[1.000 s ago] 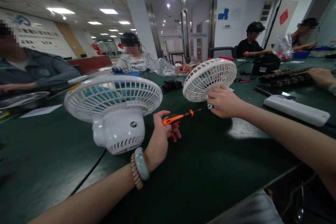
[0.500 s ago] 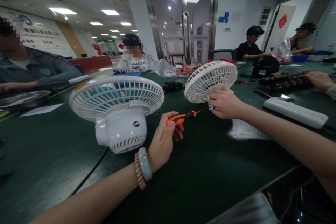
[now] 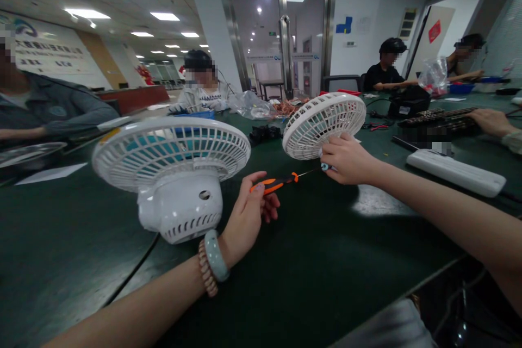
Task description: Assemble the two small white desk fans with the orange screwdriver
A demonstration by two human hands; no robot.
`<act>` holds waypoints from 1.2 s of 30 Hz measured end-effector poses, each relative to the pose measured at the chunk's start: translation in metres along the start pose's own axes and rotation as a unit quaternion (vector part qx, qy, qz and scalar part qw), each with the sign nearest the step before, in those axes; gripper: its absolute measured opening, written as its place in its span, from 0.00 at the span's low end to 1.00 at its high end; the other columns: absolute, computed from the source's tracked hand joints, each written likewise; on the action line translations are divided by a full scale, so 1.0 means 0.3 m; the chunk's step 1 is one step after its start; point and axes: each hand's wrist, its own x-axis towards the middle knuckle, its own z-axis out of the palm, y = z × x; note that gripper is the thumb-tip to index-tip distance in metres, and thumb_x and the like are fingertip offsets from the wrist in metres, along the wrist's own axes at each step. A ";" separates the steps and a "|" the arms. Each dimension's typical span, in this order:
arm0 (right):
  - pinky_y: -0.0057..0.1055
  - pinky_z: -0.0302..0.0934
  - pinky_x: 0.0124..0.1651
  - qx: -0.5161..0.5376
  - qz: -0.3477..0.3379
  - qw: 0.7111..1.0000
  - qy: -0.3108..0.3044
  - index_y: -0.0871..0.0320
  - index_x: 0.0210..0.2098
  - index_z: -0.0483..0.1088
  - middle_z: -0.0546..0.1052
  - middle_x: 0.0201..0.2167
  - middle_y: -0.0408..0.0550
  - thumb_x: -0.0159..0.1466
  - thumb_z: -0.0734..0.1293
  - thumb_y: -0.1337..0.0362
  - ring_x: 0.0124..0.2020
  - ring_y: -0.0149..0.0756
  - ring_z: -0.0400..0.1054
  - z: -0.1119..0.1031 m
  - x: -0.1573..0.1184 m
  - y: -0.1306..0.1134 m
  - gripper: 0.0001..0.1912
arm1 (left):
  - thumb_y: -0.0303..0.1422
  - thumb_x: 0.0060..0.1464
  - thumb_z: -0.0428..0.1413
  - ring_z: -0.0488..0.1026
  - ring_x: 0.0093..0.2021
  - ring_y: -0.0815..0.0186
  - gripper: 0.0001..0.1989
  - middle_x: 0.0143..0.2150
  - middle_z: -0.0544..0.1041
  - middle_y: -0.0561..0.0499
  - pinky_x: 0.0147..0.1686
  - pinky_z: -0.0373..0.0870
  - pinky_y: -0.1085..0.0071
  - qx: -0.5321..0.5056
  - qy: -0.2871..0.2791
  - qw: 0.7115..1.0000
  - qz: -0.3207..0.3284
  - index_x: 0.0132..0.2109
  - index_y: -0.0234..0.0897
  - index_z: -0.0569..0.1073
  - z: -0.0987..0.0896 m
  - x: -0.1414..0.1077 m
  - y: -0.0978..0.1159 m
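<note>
My left hand [image 3: 248, 209] holds an orange and black screwdriver [image 3: 274, 184] by its handle, its thin shaft pointing right toward my other hand. With closed fingers, my right hand [image 3: 346, 160] grips something small and light blue [image 3: 324, 166] just below a white fan grille [image 3: 324, 125]. Whether those fingers also hold the grille's edge is hard to tell. Left of my left hand, a white fan [image 3: 190, 204] rests on the green table, its round cage tilted up and blue blades showing through the slats.
A white power strip [image 3: 455, 172] lies at the right, near dark metal strips [image 3: 436, 118] and a person's hand [image 3: 491, 121]. Clear plastic bags [image 3: 253, 105] and copper-coloured wire [image 3: 287, 107] are at the back. Several people sit around the table [image 3: 285, 272].
The view has shifted slightly, so most things sit a little farther left. Both hands keep their grips, with the screwdriver still pointing toward my right hand.
</note>
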 end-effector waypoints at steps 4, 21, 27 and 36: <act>0.38 0.42 0.40 -0.002 -0.003 1.000 0.002 0.61 0.32 0.71 0.70 0.35 0.53 0.57 0.58 0.61 0.40 0.43 0.57 0.004 -0.001 0.002 0.13 | 0.36 0.50 0.43 0.68 0.21 0.71 0.27 0.35 0.69 0.52 0.17 0.61 0.75 -0.065 0.017 0.998 -0.012 0.57 0.42 0.46 0.004 0.009 0.000; 0.38 0.43 0.40 0.000 -0.003 1.000 0.001 0.61 0.33 0.71 0.71 0.35 0.53 0.57 0.59 0.61 0.40 0.42 0.58 -0.001 0.000 0.004 0.12 | 0.42 0.57 0.39 0.66 0.21 0.70 0.21 0.24 0.70 0.54 0.22 0.63 0.73 0.027 -0.001 0.998 0.050 0.54 0.35 0.55 0.023 -0.036 0.046; 0.38 0.42 0.40 -0.001 -0.002 1.000 0.008 0.61 0.33 0.71 0.70 0.35 0.54 0.57 0.59 0.61 0.40 0.43 0.58 0.001 -0.001 0.002 0.12 | 0.43 0.57 0.39 0.65 0.18 0.71 0.22 0.20 0.69 0.56 0.20 0.62 0.74 0.033 0.001 0.999 0.024 0.52 0.34 0.57 0.025 -0.037 0.049; 0.38 0.42 0.40 0.001 -0.005 1.000 0.007 0.61 0.34 0.71 0.70 0.35 0.54 0.57 0.58 0.61 0.40 0.43 0.58 -0.002 -0.001 0.003 0.13 | 0.34 0.49 0.43 0.68 0.22 0.70 0.26 0.32 0.69 0.53 0.19 0.61 0.74 -0.011 -0.022 1.000 0.000 0.56 0.41 0.49 -0.003 -0.009 0.012</act>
